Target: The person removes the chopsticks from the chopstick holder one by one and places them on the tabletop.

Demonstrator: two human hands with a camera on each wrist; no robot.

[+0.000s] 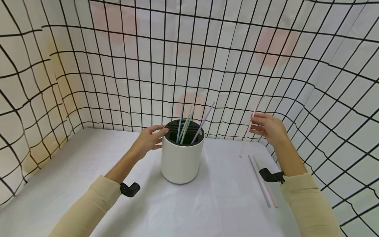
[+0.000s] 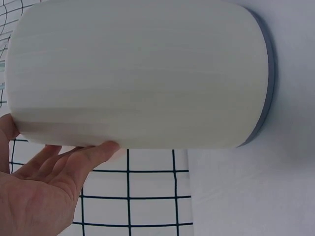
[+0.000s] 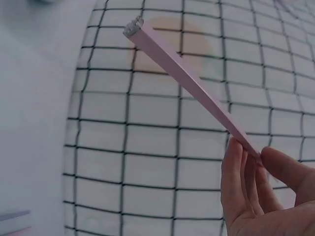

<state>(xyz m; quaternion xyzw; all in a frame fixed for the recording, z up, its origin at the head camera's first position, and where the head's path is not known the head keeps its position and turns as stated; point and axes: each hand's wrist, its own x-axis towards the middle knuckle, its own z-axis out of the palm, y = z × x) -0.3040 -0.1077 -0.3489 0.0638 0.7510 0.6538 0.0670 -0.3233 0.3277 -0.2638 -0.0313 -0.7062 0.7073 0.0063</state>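
Pink chopstick (image 1: 248, 132) is hanging nearly upright in the air above the right part of the white table (image 1: 225, 200), near its back edge, with its lower tip just over the surface. The right hand (image 1: 267, 127) is pinching it near the upper end between thumb and fingertips (image 3: 235, 169); in the right wrist view the stick (image 3: 189, 81) is slanting away from the fingers toward the gridded wall (image 1: 189, 59).

The left hand (image 1: 148, 140) is resting against the left side of the white holder (image 1: 181, 158), fingers relaxed and straight, their tips touching the wall near the dark rim; the left wrist view is showing a fingertip (image 2: 106, 147) pressing on the holder's side (image 2: 142, 73) without curling round it. That holder is standing upright near the middle of the table, toward the back edge.

Several sticks (image 1: 186, 126), bluish, greenish and one lilac, are leaning inside the holder. Two more chopsticks (image 1: 263, 184), apparently one grey and one pink, are lying side by side near the table's right edge, close to the right forearm.
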